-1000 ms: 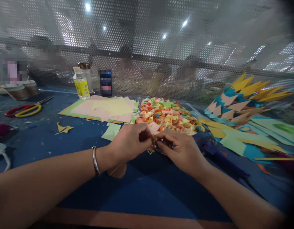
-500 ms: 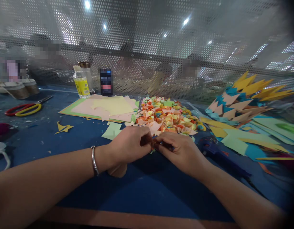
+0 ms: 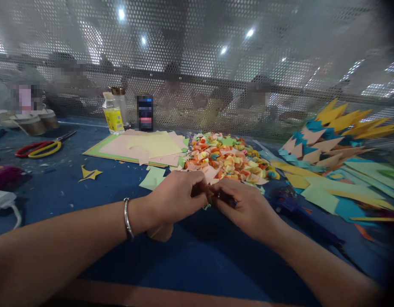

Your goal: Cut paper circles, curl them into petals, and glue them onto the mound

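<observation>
My left hand (image 3: 176,198) and my right hand (image 3: 244,207) meet over the blue table (image 3: 190,256), fingers pinched together on a small piece of paper (image 3: 209,197) that is mostly hidden between them. A silver bangle (image 3: 127,217) circles my left wrist. Just beyond my fingertips lies a heap of small folded paper pieces (image 3: 224,157) in orange, yellow, pink and green. A pale green paper scrap (image 3: 153,177) lies by my left hand.
Stacked pink and yellow sheets (image 3: 142,147) lie behind the heap, with a glue bottle (image 3: 112,113) and a dark can (image 3: 144,112). Scissors (image 3: 39,147) lie at far left. A blue glue gun (image 3: 289,200) and spiky cut paper shapes (image 3: 331,140) lie to the right. A perforated screen (image 3: 197,64) backs the table.
Both hands have stayed pressed together, working the small piece; the yellow bit seen between the fingers a second ago is now hidden. The view shifted slightly.
</observation>
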`<move>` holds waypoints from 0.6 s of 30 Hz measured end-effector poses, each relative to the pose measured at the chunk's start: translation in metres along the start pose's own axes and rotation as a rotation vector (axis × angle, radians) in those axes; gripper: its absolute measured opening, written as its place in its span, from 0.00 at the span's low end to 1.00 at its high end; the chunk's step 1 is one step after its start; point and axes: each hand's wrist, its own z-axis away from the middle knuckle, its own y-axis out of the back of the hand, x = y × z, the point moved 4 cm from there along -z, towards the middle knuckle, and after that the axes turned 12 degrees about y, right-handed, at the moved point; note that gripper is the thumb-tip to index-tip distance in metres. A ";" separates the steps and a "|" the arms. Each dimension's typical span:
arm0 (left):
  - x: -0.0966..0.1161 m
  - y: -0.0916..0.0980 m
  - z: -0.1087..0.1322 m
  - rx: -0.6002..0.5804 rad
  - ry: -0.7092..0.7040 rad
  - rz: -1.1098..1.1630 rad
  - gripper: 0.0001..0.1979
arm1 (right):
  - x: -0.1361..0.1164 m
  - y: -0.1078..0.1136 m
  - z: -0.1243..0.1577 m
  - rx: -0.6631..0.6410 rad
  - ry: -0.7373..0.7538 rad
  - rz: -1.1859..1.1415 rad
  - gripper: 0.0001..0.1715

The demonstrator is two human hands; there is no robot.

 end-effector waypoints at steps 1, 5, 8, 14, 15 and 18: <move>0.000 0.001 0.000 -0.014 0.008 0.012 0.04 | 0.000 0.000 0.000 -0.005 0.003 0.002 0.07; -0.002 -0.001 -0.001 -0.062 0.007 0.028 0.05 | 0.001 -0.002 0.000 -0.041 0.005 0.031 0.07; -0.005 -0.006 -0.002 -0.062 -0.002 -0.002 0.06 | 0.003 -0.003 0.000 -0.056 0.024 0.059 0.07; -0.004 -0.008 -0.003 -0.032 -0.027 -0.082 0.05 | 0.004 -0.004 0.000 -0.053 0.016 0.056 0.08; -0.004 -0.007 -0.003 -0.029 -0.029 -0.095 0.05 | 0.004 -0.004 0.000 -0.051 0.012 0.053 0.07; -0.003 -0.007 -0.003 -0.031 -0.029 -0.115 0.06 | 0.003 -0.003 0.000 -0.046 0.015 0.050 0.08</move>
